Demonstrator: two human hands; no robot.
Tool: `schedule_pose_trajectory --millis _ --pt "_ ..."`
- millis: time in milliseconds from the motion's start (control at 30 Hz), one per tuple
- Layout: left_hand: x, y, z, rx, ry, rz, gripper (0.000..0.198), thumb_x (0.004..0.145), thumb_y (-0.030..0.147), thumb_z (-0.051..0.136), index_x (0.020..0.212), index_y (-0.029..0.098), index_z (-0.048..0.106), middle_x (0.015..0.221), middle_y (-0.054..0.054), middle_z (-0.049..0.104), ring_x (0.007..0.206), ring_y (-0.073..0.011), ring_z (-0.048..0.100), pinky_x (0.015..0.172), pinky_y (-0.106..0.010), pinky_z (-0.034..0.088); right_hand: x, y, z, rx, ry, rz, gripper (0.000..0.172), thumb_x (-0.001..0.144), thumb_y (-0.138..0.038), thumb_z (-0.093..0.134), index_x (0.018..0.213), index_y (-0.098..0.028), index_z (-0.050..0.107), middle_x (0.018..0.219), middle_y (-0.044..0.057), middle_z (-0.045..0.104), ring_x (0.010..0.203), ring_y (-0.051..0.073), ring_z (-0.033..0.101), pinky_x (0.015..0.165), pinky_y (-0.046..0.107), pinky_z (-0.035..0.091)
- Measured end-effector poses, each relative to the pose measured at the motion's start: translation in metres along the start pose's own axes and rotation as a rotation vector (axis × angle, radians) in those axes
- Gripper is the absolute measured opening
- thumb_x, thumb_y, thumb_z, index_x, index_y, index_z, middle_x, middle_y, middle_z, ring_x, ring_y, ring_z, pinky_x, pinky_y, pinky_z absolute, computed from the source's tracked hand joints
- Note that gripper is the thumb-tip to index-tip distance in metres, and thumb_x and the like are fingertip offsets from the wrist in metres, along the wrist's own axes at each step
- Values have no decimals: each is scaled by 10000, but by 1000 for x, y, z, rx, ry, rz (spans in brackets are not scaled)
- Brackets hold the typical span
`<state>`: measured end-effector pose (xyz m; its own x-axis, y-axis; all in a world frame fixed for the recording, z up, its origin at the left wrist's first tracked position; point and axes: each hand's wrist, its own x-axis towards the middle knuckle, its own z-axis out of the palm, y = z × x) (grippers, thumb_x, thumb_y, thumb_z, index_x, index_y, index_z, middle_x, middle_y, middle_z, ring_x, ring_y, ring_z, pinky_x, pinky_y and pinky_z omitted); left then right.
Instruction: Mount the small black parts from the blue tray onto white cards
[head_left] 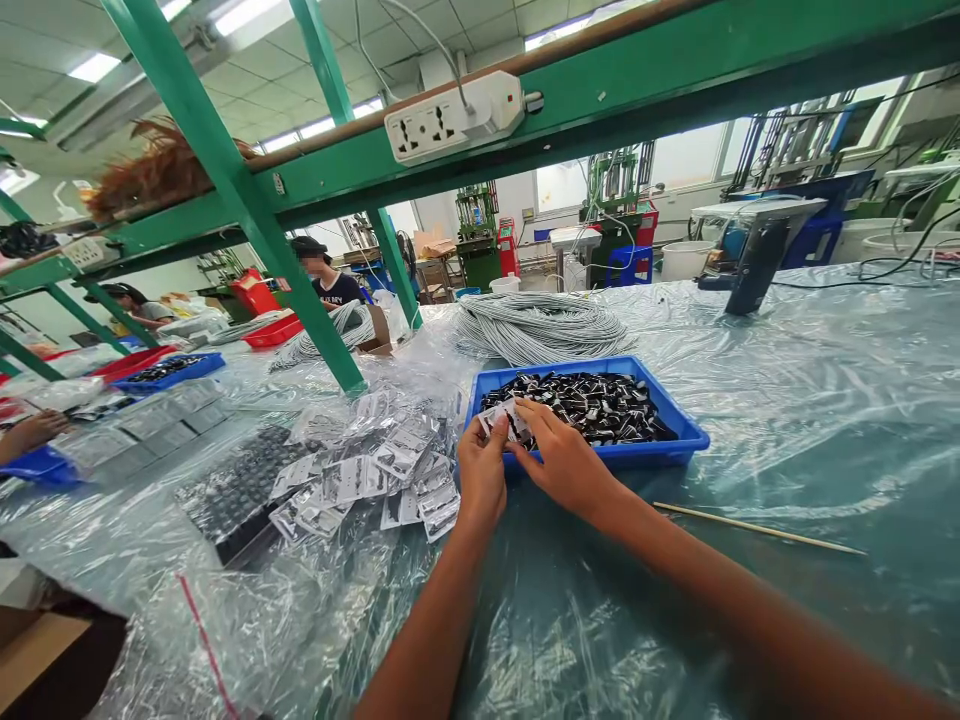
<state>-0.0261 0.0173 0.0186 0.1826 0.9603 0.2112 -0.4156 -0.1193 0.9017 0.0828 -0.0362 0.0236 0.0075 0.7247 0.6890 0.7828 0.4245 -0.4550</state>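
Note:
Between both hands is a small printed packet (504, 420), held over the near left edge of a blue tray (679, 452). My left hand (482, 470) pinches the packet's left side with thumb and fingers. On its right side, my right hand (566, 455) has its fingertips against the packet, fingers close together. The tray holds a heap of small black parts (600, 405) with bright metal bits. A pile of similar flat packets (405, 450) lies to the left, beside a block of dark round pieces (244, 480) under clear plastic.
Behind the tray lies a coil of grey cable (536, 325). A thin wooden stick (757, 527) rests at right. A green frame post (300, 290) rises at left, and an open cardboard box (45, 640) stands near left. Other people sit farther left.

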Motion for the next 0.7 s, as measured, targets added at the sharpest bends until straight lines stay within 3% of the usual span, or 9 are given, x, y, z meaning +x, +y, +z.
schedule_pose_trajectory --millis 100,200,433,567,700 --pt "2 1 -4 27 -93 15 333 716 412 764 916 163 671 848 -23 683 799 -155 630 736 -250 480 3 3 -3 145 13 87 291 895 -236 586 1179 -174 592 1176 145 667 1079 273 654 885 442 572" --pt "6 0 -8 112 -129 39 345 711 436 762 906 167 672 798 -11 666 744 -147 611 706 -253 466 9 9 -12 219 -75 138 175 879 -212 605 1049 -181 631 1025 98 720 950 237 698 770 359 588" --pt "4 -8 -3 399 47 73 292 759 450 663 831 167 639 757 -20 658 717 -167 592 674 -270 443 22 13 -23 -41 -296 185 123 910 -147 545 946 -155 662 850 78 741 792 209 701 707 282 487" --pt "2 -10 -2 464 129 66 248 777 412 626 804 166 623 753 -27 652 719 -177 595 672 -280 443 23 -5 -23 -308 -404 220 185 969 -149 459 934 -123 638 838 117 722 782 218 690 654 271 432" --pt "9 -11 -9 415 243 61 252 766 415 632 809 167 606 754 -21 640 710 -166 578 666 -277 443 20 -26 -23 -505 -464 212 176 921 -47 445 926 -114 607 865 145 696 750 228 678 624 286 417"
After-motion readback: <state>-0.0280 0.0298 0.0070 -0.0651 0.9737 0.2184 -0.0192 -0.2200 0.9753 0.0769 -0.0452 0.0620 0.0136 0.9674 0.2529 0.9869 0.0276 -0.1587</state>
